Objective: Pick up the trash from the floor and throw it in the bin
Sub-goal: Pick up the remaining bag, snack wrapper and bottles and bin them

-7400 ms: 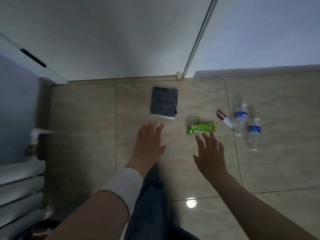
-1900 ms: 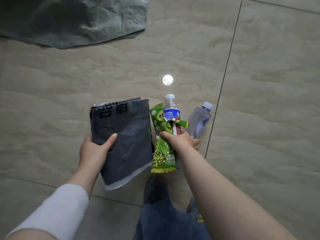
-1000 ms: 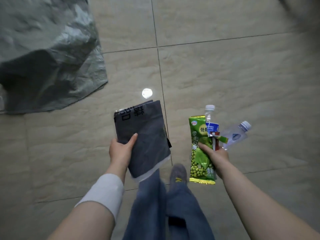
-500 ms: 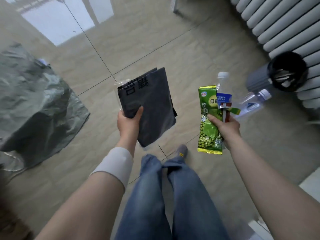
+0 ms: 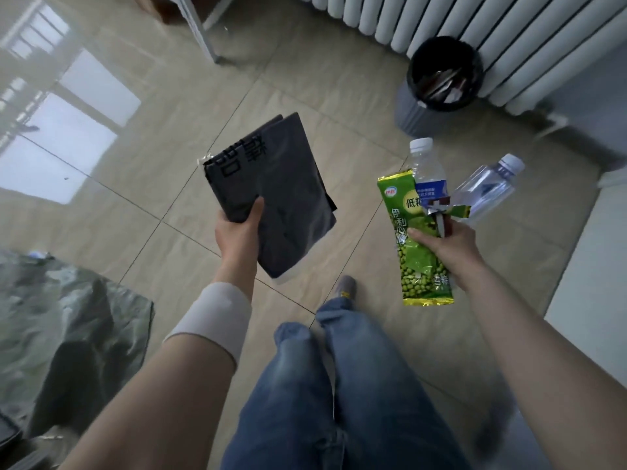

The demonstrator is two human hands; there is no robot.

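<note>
Gripping a flat dark-grey bag [image 5: 271, 195], left hand [image 5: 237, 232] nears bin [image 5: 437, 93].

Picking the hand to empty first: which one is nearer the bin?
Right. The right hand is just below the bin; the left hand is farther off to its lower left.

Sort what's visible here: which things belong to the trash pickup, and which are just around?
Job: dark grey bag in left hand; green wrapper, two water bottles in right hand; bin.
Around: radiator, green tarp.
</note>
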